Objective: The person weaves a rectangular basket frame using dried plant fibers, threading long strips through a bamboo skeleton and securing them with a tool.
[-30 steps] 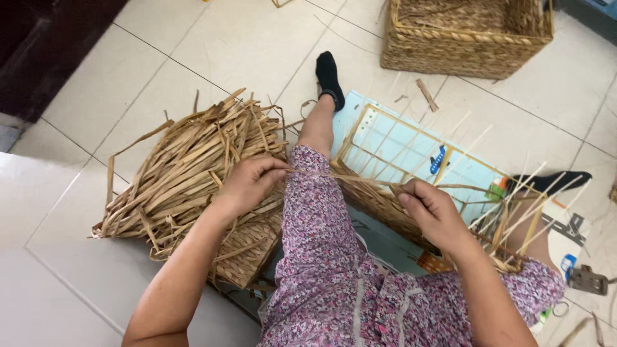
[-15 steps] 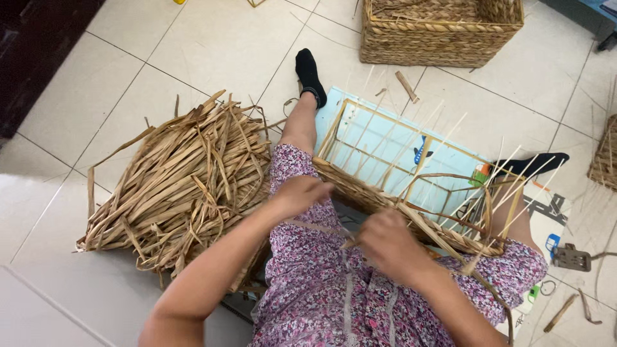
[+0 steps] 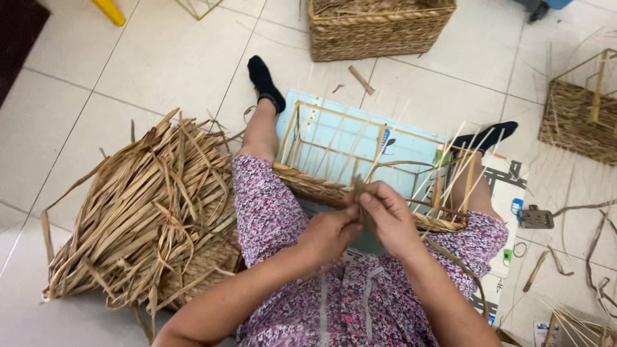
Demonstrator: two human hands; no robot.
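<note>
Both hands (image 3: 360, 225) pinch flat dry strand (image 3: 357, 190) w/ woven rim (image 3: 308, 183).

Evenly and brightly lit by soft, diffuse daylight; no hard glare on the pale floor tiles (image 3: 141, 58). Only faint, short shadows, under the heap of dried straw (image 3: 148, 212) at left. Mostly sharp, slightly soft around the moving hands at centre. Mild wide-angle bending toward the corners.

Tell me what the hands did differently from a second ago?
The left hand left the pile of dry straw and came in to meet the right hand. Both hands now pinch one straw strand at the rim of the unfinished basket. The pile, the basket and the legs stayed put.
</note>
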